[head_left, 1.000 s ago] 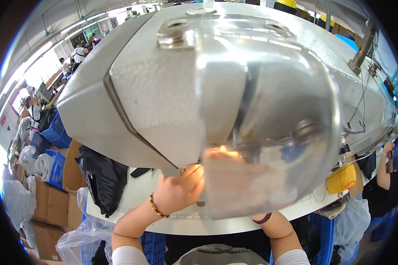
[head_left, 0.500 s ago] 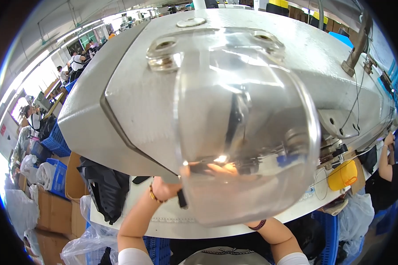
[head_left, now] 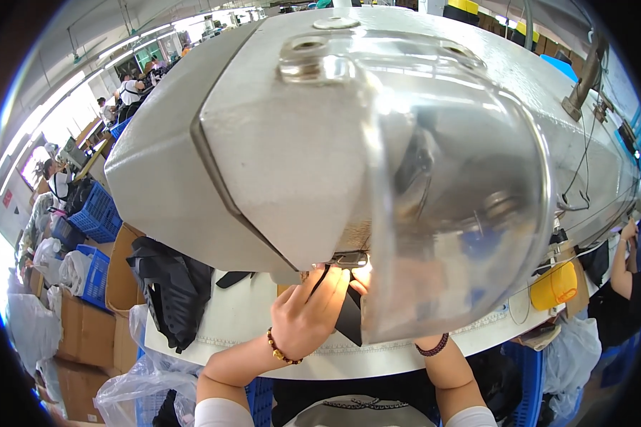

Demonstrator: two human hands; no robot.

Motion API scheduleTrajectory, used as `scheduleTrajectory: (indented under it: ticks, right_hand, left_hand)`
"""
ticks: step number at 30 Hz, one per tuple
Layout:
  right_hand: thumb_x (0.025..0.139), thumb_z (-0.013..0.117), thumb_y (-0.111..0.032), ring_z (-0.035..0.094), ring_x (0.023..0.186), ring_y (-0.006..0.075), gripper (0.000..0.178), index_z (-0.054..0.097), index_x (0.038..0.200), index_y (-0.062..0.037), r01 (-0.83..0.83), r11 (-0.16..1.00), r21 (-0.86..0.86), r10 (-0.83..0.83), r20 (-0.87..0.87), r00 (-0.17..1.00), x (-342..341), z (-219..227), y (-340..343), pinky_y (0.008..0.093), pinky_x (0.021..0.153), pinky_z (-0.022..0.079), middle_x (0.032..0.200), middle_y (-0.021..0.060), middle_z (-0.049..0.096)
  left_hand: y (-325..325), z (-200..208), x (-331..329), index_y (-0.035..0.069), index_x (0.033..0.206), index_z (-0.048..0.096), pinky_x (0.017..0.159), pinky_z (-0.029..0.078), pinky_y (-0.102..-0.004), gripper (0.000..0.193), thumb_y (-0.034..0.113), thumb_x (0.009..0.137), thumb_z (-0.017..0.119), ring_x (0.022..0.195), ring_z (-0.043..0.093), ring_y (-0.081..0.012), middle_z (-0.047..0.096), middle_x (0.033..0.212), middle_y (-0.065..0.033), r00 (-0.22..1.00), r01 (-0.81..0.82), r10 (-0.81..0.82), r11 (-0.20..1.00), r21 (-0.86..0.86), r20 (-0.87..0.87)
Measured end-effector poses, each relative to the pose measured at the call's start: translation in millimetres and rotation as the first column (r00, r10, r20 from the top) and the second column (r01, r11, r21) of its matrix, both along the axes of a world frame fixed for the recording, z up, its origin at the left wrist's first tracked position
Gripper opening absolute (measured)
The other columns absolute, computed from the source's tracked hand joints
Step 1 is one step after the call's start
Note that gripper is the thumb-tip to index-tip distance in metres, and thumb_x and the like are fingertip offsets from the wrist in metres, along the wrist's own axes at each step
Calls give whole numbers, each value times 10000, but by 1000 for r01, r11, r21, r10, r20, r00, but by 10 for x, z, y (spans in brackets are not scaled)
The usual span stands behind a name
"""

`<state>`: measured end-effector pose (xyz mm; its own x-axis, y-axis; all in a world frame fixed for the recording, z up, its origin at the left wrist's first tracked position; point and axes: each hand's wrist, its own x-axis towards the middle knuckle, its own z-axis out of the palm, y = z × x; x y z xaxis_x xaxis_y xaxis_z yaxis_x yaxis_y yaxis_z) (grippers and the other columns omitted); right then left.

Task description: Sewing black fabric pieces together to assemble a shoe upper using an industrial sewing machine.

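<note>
A large grey sewing machine head (head_left: pixel 292 156) fills the middle, with a curved clear plastic guard (head_left: pixel 470 185) bolted to its front. My left hand (head_left: pixel 310 309) is under the machine's near end beside the lit needle area, its fingers together and pressed onto a piece of black fabric (head_left: pixel 350 318). A thin black strip runs up between those fingers. My right hand (head_left: pixel 409 288) is behind the guard, showing only as a blurred shape, with some fingertips close to the fabric at the guard's left edge. Its grip cannot be made out.
The white table (head_left: pixel 263 356) has a ruler strip along its front edge. Black fabric pieces (head_left: pixel 167 292) hang over its left side. A yellow container (head_left: pixel 553 285) stands at right. Blue crates (head_left: pixel 95 213), cardboard boxes (head_left: pixel 85 331) and plastic bags surround the table. Other people work farther off.
My left hand has moved right and up to the needle area and now shows fully, with black fabric at its fingers. The machine and guard have shifted rightward in the view.
</note>
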<state>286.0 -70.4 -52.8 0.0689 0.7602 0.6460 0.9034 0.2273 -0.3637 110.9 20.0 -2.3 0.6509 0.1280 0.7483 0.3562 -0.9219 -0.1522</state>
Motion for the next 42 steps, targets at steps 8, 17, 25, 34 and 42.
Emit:
scheduleTrajectory:
  ticks: [8,17,25,34,42]
  right_hand:
    - [758,644,-146,613,863,272,285,629,1033,-73,-187,982,-28,168,-325,931,135,60,74,377,770,489,934,126,628]
    - [764,656,-162,610,837,278,260,640,1011,-84,-216,972,-94,188,-242,952,163,-71,119,387,743,484,901,131,623]
    - [760,677,-210,565,718,290,254,645,971,-73,-70,990,123,56,110,992,-341,534,-264,428,666,462,761,120,555]
    - [771,599,-133,556,753,264,142,610,883,-46,47,974,222,-101,239,966,-41,225,14,384,691,437,828,108,566]
    - [745,607,-111,584,853,328,194,637,920,-33,-146,973,179,194,-290,937,130,43,224,433,791,435,929,139,625]
  left_hand:
    - [-47,-41,-24,22,848,617,779,530,-340,226,-2,625,592,983,585,-285,600,949,-117,995,56,-68,988,-147,-75]
    - [71,-95,-135,60,893,618,783,522,-358,239,10,660,599,940,588,-269,588,933,-119,978,73,-136,933,-353,-158]
    - [1061,-358,-347,57,882,654,734,424,-402,299,246,651,657,827,554,-288,601,899,-113,846,337,-462,850,-406,-265]
    - [119,-205,-207,69,997,620,842,415,-447,498,289,588,800,1145,444,-295,550,1096,-107,986,18,-62,964,-267,-156]
    - [-122,-306,21,18,884,636,771,450,-390,418,249,562,771,949,548,-301,598,968,-106,996,-13,28,984,-180,80]
